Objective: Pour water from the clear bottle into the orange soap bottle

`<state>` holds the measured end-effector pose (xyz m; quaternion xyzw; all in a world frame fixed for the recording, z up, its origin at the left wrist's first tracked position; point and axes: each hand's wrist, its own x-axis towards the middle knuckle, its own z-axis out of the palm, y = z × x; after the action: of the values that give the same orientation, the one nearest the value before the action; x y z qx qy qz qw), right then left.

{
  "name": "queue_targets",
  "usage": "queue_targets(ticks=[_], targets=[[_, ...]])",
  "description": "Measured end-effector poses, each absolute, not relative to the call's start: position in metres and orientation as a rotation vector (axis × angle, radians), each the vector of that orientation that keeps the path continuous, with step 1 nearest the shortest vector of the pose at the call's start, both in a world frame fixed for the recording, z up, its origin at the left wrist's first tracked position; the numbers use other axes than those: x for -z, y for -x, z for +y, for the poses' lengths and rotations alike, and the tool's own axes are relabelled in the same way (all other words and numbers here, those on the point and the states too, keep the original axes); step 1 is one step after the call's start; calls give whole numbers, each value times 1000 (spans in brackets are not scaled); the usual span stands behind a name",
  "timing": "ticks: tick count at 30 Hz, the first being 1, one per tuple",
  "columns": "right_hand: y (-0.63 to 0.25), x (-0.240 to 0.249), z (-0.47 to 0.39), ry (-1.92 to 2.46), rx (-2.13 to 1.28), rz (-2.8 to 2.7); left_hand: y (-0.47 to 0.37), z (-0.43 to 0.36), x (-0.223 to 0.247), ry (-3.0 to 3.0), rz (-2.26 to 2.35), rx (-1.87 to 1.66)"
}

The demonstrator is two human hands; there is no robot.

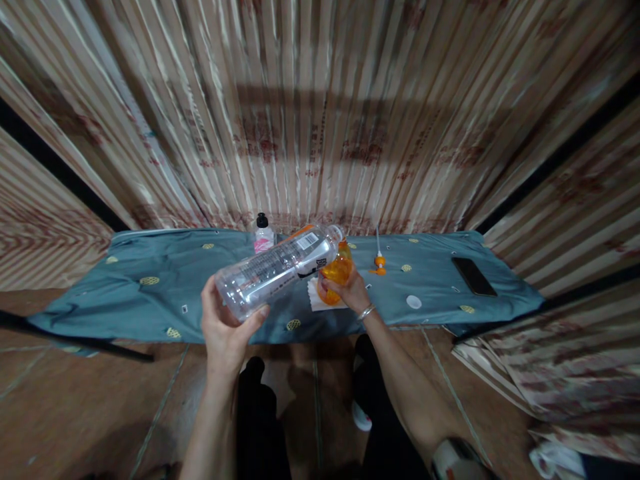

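Note:
My left hand (pixel 226 327) grips the bottom end of a large clear plastic bottle (pixel 275 270) with a printed label. The bottle is tilted, its open neck at the upper right over the mouth of a small orange bottle (pixel 336 272). My right hand (pixel 350 290) is wrapped round that orange bottle, which stands over a white paper tissue (pixel 320 300). Whether liquid is flowing between the two mouths, I cannot tell. To the right, an orange pump top (pixel 380 263) with a clear tube lies on the cloth.
A teal cloth (pixel 165 300) with yellow patterns covers the low table. Behind the clear bottle stands a black-capped bottle (pixel 263 233). A round white disc (pixel 413 302) and a dark phone (pixel 474 277) lie at the right. Striped curtains (pixel 320 133) hang behind; dark poles (pixel 565 150) frame the sides.

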<state>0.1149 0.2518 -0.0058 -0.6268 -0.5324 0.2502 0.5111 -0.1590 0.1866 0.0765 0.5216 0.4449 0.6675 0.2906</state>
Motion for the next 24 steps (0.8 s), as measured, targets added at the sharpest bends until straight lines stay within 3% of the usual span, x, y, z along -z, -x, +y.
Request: queue_targets(ticks=[24], targets=[[-116, 4, 252, 1538, -620, -1290, 158, 187, -78, -1354, 1198, -1780]])
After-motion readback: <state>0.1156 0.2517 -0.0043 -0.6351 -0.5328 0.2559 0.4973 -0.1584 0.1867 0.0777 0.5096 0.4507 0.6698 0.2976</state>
